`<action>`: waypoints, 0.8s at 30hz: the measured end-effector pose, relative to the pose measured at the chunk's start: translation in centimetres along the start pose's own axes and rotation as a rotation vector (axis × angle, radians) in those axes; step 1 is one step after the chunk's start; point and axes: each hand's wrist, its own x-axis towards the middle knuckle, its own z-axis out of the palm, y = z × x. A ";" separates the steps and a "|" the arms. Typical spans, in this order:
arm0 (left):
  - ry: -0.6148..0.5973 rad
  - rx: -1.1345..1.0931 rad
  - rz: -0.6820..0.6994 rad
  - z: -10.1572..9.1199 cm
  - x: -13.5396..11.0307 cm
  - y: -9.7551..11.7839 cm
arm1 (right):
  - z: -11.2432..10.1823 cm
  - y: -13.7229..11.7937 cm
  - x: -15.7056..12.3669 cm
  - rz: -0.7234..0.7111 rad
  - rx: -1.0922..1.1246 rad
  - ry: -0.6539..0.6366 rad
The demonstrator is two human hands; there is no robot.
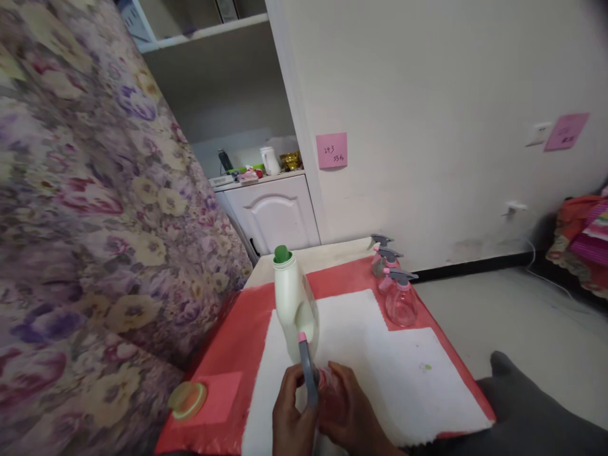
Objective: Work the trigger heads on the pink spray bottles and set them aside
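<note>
A small clear spray bottle (330,400) with a grey trigger head and pink nozzle is held tilted above the white sheet (351,329). My left hand (292,408) is closed around its grey head. My right hand (355,411) wraps the see-through body from the other side. Whether the head is fully screwed on is hidden by my fingers. Just beyond my hands stands a large pale green jug (291,294) with a handle. Something green (282,254), perhaps a stopper, sits in its mouth.
Three similar spray bottles (401,309) line the right side of the red-covered table (249,329). A round lid-like item (187,400) lies near a pink note at left. A floral curtain (109,253) borders the left; a wall (427,126) and white cabinet (278,212) stand behind.
</note>
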 end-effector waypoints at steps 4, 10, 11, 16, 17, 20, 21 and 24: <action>0.003 0.035 -0.005 0.3 0.0 0.9 | 0.0 0.3 0.0 -0.013 0.009 0.011; -0.054 0.057 0.026 0.4 0.6 1.0 | -0.1 0.2 0.1 -0.029 0.061 0.006; -0.072 0.059 0.029 0.3 0.7 0.7 | -0.1 0.0 0.1 -0.024 0.050 0.005; -0.162 0.030 0.008 -0.6 1.4 -0.5 | -0.1 -0.4 0.1 -0.010 0.042 -0.004; -0.187 0.022 -0.003 -0.8 1.6 -0.5 | 0.0 -0.4 0.1 -0.008 0.039 -0.001; -0.258 -0.002 -0.019 -1.3 1.9 0.1 | 0.1 0.0 0.1 -0.015 0.016 0.012; -0.272 -0.011 -0.020 -1.3 1.9 0.2 | 0.0 0.1 0.1 -0.018 0.005 0.016; -0.282 -0.035 -0.014 -1.4 1.8 0.3 | -0.1 0.3 0.2 -0.013 -0.019 -0.005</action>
